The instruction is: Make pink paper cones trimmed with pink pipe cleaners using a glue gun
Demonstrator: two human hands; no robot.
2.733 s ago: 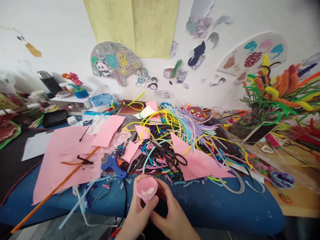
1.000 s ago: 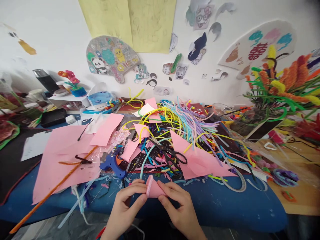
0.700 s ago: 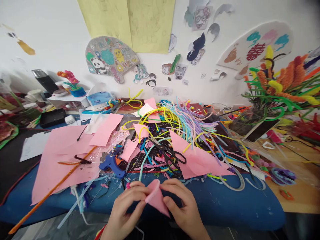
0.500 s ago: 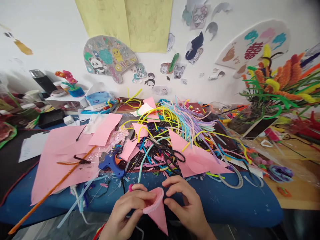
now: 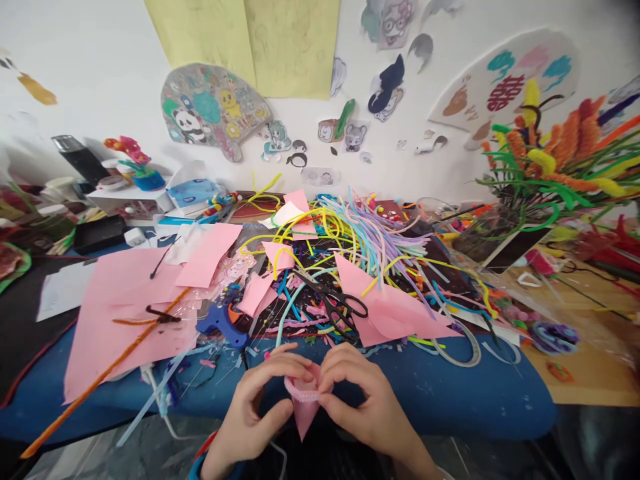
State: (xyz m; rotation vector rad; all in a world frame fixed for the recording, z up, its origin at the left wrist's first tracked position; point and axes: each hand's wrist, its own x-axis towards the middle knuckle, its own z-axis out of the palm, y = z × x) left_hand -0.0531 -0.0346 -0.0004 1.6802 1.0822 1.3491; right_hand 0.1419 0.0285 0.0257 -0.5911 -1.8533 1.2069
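White wall (image 5: pixel 113 80) fills the upper part of my feed, and below it a blue cover (image 5: pixel 475 387) runs across the lower half of the frame. Next in size I see the large pink sheet (image 5: pixel 100 347) at left, then the loose bundle of pastel stems (image 5: pixel 373 240) just right of centre, then a creased pink piece (image 5: pixel 395 320) below that bundle.

At the lower middle of the frame two hands meet, and I take the step in hand to be two-handed fingertip work on an open edge. As I judge it, the next move calls for a light, even grip: one side steady, the other adjusting, since hard pressure could crease so thin a wall.

From here I read the right hand (image 5: pixel 363 403) as narrow, its thumb and index finger pinching the edge from the right, the other fingers curled behind. The left hand (image 5: pixel 245 413) is rounder, fingers arched over the far left side, thumb below and well apart from them at the base. It holds too, though I cannot tell how firmly the thumb tip presses.

Between them sits the pink cone (image 5: pixel 304 421), mouth up and turned partly towards me, its point hanging down in front of the dark area at bottom centre. Smallest of all is its paler, bumpy rim (image 5: pixel 306 397), partly hidden by fingertips on both sides.
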